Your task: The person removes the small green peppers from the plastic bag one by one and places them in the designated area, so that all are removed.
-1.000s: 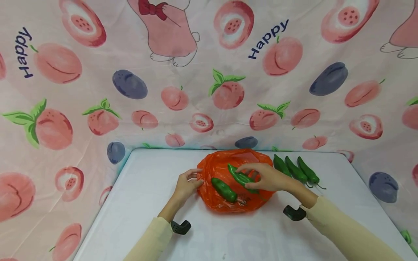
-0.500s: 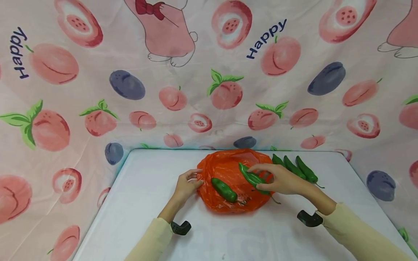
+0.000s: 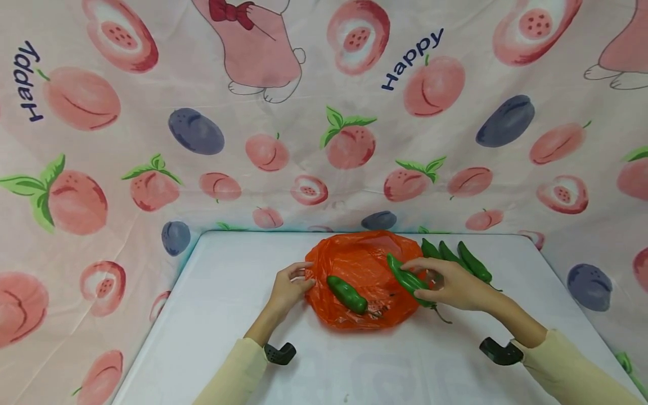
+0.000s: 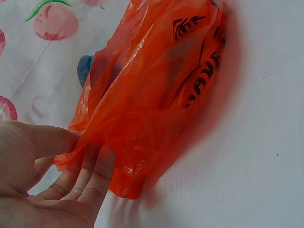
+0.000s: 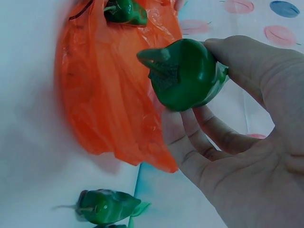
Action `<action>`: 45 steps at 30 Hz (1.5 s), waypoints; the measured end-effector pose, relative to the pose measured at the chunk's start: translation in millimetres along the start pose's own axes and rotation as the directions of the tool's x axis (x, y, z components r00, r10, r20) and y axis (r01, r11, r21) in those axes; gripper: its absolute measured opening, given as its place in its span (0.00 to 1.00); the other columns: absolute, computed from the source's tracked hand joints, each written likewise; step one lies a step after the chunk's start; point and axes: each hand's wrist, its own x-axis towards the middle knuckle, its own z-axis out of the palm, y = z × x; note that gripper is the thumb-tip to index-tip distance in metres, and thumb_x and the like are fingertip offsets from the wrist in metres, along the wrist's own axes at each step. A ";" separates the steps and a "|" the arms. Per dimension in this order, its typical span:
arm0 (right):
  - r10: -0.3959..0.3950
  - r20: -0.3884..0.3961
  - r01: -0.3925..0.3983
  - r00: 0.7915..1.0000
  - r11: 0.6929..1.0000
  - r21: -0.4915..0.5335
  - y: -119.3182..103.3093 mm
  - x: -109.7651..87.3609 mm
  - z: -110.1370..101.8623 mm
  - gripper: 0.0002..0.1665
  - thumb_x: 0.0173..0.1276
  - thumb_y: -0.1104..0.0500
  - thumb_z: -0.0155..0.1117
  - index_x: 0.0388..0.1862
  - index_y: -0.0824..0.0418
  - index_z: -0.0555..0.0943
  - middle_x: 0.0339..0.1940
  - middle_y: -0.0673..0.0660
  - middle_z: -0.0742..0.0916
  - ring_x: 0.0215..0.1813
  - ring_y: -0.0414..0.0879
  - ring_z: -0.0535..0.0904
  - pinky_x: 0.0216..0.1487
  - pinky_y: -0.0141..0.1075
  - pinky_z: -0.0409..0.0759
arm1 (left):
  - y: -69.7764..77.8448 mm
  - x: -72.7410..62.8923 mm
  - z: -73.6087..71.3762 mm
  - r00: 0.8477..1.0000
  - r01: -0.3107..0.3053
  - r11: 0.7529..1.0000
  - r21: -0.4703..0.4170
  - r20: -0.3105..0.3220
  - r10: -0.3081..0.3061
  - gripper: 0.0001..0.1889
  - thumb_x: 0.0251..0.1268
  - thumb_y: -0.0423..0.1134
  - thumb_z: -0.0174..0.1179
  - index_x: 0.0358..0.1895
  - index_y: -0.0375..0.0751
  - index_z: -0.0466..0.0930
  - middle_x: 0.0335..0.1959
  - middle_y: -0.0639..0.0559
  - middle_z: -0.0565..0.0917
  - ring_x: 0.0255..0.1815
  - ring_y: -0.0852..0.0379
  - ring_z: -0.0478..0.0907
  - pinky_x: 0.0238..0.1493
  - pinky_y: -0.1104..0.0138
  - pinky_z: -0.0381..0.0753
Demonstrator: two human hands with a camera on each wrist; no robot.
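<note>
An orange-red plastic bag (image 3: 354,253) with black print lies spread on the white table. My left hand (image 3: 292,289) pinches the bag's left edge between thumb and fingers, as the left wrist view also shows. One green chili pepper (image 3: 347,295) rests on the bag, its stem toward the lower right. My right hand (image 3: 453,283) holds another green pepper (image 3: 407,279) between thumb and fingers over the bag's right edge. In the right wrist view this held pepper (image 5: 187,76) points its stem end at the camera, apart from the bag.
Several green peppers (image 3: 475,263) lie side by side on the table (image 3: 243,259) behind my right hand, which partly covers them. A fruit-printed cloth (image 3: 304,140) hangs behind the table's back edge. Black devices sit on both wrists.
My right hand has moved right with the pepper, from the middle of the bag to its right edge. The left hand, bag and pepper on it have stayed in place.
</note>
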 end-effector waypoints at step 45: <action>0.199 -0.140 -0.182 0.970 0.976 0.120 35.1 -83.9 -3.4 0.32 0.67 0.56 0.75 0.69 0.57 0.77 0.57 0.60 0.84 0.47 0.40 0.83 0.42 0.34 0.86 | -1.1 -0.3 -2.8 1.000 0.002 0.999 -0.037 0.022 -0.001 0.26 0.64 0.23 0.67 0.65 0.39 0.79 0.51 0.38 0.79 0.37 0.56 0.84 0.37 0.66 0.86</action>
